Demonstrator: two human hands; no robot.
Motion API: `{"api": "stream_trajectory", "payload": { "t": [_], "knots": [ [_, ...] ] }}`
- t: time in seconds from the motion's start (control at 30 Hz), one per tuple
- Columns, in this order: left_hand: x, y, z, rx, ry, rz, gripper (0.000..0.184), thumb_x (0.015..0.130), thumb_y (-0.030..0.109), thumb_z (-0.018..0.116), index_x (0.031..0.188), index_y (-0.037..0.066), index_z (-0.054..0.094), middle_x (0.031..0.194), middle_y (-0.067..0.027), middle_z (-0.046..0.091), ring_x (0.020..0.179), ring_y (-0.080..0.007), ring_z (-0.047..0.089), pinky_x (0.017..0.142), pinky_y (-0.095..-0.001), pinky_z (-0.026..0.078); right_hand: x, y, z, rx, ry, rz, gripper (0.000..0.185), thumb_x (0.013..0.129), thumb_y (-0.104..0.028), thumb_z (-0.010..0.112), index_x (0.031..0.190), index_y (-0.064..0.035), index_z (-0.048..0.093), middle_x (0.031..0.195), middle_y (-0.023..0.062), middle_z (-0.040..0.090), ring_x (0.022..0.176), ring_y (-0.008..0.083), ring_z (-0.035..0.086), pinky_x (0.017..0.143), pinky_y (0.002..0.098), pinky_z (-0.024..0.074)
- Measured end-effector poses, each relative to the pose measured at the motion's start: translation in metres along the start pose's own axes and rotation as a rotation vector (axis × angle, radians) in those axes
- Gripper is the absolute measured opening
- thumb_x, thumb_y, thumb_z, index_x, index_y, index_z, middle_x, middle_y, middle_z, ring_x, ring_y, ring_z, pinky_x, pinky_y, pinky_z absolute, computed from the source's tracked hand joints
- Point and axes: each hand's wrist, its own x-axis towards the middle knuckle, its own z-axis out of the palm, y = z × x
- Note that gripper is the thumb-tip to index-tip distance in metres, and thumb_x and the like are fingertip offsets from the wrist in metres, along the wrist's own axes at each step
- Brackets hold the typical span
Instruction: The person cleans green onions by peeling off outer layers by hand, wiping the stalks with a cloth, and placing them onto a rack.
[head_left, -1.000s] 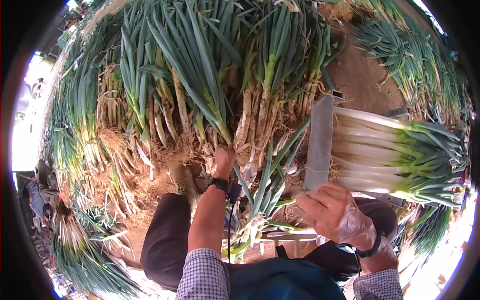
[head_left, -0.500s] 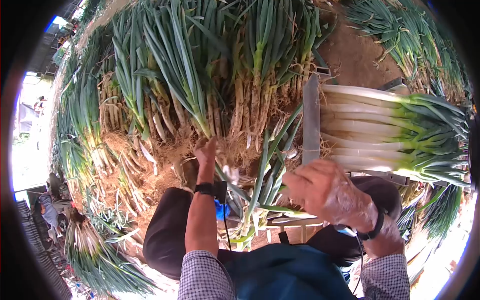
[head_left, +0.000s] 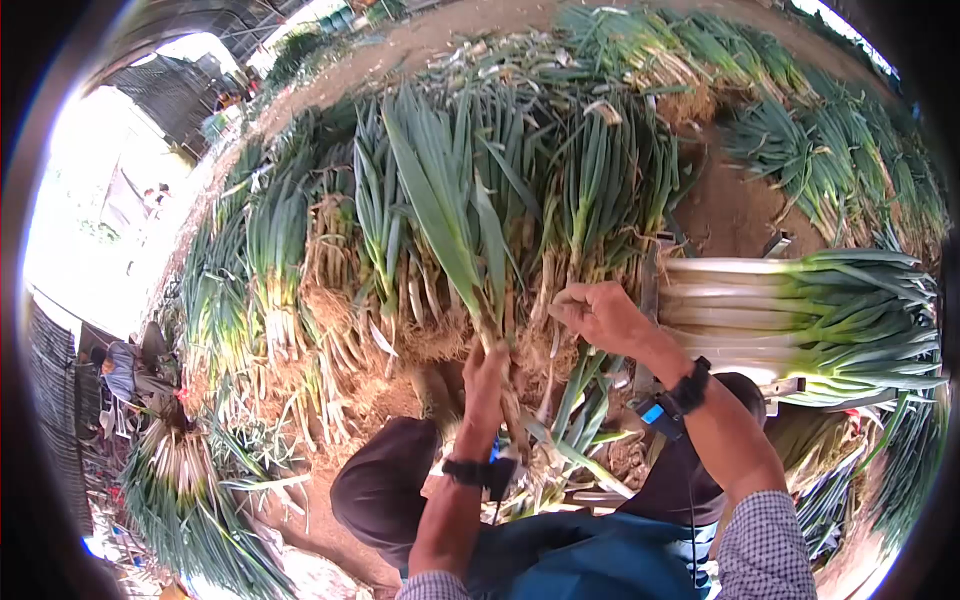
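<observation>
Dirt floor [head_left: 735, 205] under you, rooty green onion pile [head_left: 590, 200] right out front. Your left hand [head_left: 483, 375] is wrapped around one leafy stalk [head_left: 465, 275], leaning up and left against that pile. Your right hand [head_left: 605, 318] hovers nearby, fingers curled; can't tell if it's pinching anything. Looks like you're at the single-stalk step, white-stemmed row [head_left: 800, 320] off right. Next move probably calls for a firm left grip, gentle right fingers.
</observation>
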Motion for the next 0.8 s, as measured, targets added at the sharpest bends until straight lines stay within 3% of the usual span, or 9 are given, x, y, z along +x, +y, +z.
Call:
{"api": "stream_trajectory", "payload": {
  "t": [0.07, 0.17, 0.2, 0.3, 0.5, 0.57, 0.63, 0.7, 0.8],
  "knots": [
    [-0.029, 0.015, 0.012, -0.121, -0.093, -0.005, 0.029, 0.098, 0.024, 0.061, 0.12, 0.006, 0.058, 0.089, -0.0041, 0.065, 0.065, -0.0126, 0.061, 0.053, -0.0278, 0.049, 0.013, 0.008, 0.007, 0.171, -0.057, 0.23, 0.04, 0.094, -0.039, 0.07, 0.1, 0.0008, 0.069, 0.085, 0.0034, 0.07, 0.075, 0.0114, 0.068, 0.066, 0.0266, 0.054],
    [-0.052, 0.022, 0.021, -0.161, -0.216, -0.026, 0.038, 0.099, 0.028, 0.06, 0.128, 0.003, 0.055, 0.1, -0.0063, 0.067, 0.078, -0.0131, 0.064, 0.064, -0.0273, 0.052, 0.019, 0.014, 0.029, 0.692, -0.19, 0.338, 0.047, 0.091, -0.043, 0.072, 0.111, 0.0, 0.067, 0.094, 0.0063, 0.069, 0.083, 0.0095, 0.066, 0.069, 0.0245, 0.0531],
    [-0.056, 0.023, 0.022, -0.152, -0.25, -0.038, 0.042, 0.099, 0.03, 0.059, 0.131, 0.002, 0.054, 0.105, -0.0069, 0.067, 0.083, -0.013, 0.064, 0.068, -0.0266, 0.052, 0.018, 0.015, 0.036, 0.661, -0.207, 0.336, 0.055, 0.09, -0.045, 0.073, 0.121, -0.0012, 0.064, 0.102, 0.0074, 0.07, 0.09, 0.0121, 0.064, 0.072, 0.0274, 0.0532],
    [-0.04, 0.005, 0.007, 0.111, -0.311, 0.017, 0.046, 0.101, 0.033, 0.058, 0.132, 0.0, 0.055, 0.115, -0.0065, 0.067, 0.091, -0.0109, 0.062, 0.078, -0.0239, 0.049, 0.012, -0.007, 0.057, 0.626, 0.044, 0.117, 0.056, 0.086, -0.05, 0.075, 0.107, 0.0017, 0.067, 0.093, 0.0083, 0.072, 0.084, 0.0154, 0.067, 0.074, 0.0302, 0.0545],
    [0.019, -0.033, 0.008, -0.01, 0.184, 0.071, 0.041, 0.104, 0.039, 0.051, 0.117, 0.004, 0.067, 0.091, 0.0032, 0.061, 0.08, -0.0067, 0.052, 0.066, -0.0241, 0.042, 0.007, 0.036, 0.078, 0.163, -0.018, 0.103, 0.028, 0.096, -0.026, 0.067, 0.104, 0.0006, 0.07, 0.074, 0.0089, 0.06, 0.064, 0.0115, 0.05, 0.053, 0.0346, 0.0455],
    [0.028, -0.035, 0.01, -0.014, 0.244, 0.157, 0.041, 0.104, 0.042, 0.051, 0.109, 0.006, 0.069, 0.084, 0.0047, 0.059, 0.074, -0.0059, 0.049, 0.061, -0.0238, 0.039, 0.003, 0.013, 0.074, 0.404, 0.005, -0.042, 0.027, 0.096, -0.027, 0.067, 0.097, -0.0006, 0.071, 0.073, 0.0096, 0.062, 0.063, 0.011, 0.053, 0.052, 0.0339, 0.0462],
    [0.047, -0.047, -0.009, 0.018, 0.306, 0.177, 0.042, 0.103, 0.045, 0.052, 0.1, 0.007, 0.07, 0.077, 0.0044, 0.057, 0.068, -0.0055, 0.046, 0.059, -0.0233, 0.037, 0.004, 0.021, 0.075, 0.293, 0.186, -0.168, 0.026, 0.096, -0.028, 0.068, 0.096, -0.0022, 0.071, 0.077, 0.0065, 0.069, 0.063, 0.0142, 0.06, 0.054, 0.0322, 0.0493],
    [0.059, -0.055, -0.03, 0.041, 0.402, 0.147, 0.045, 0.103, 0.046, 0.051, 0.093, 0.006, 0.07, 0.072, 0.0032, 0.057, 0.064, -0.0059, 0.046, 0.056, -0.024, 0.037, 0.007, -0.026, 0.033, 0.574, 0.161, 0.134, 0.028, 0.095, -0.029, 0.068, 0.096, -0.0012, 0.071, 0.079, 0.0085, 0.07, 0.064, 0.017, 0.065, 0.057, 0.0325, 0.0523],
    [0.04, -0.039, -0.035, 0.084, 0.517, 0.134, 0.049, 0.103, 0.049, 0.05, 0.084, 0.007, 0.068, 0.069, 0.0013, 0.058, 0.059, -0.0073, 0.05, 0.052, -0.0263, 0.038, 0.001, -0.005, 0.013, 0.253, 0.049, 0.221, 0.03, 0.095, -0.029, 0.068, 0.09, 0.0007, 0.071, 0.077, 0.0113, 0.07, 0.066, 0.0195, 0.067, 0.06, 0.0335, 0.0543]
  ]
}}
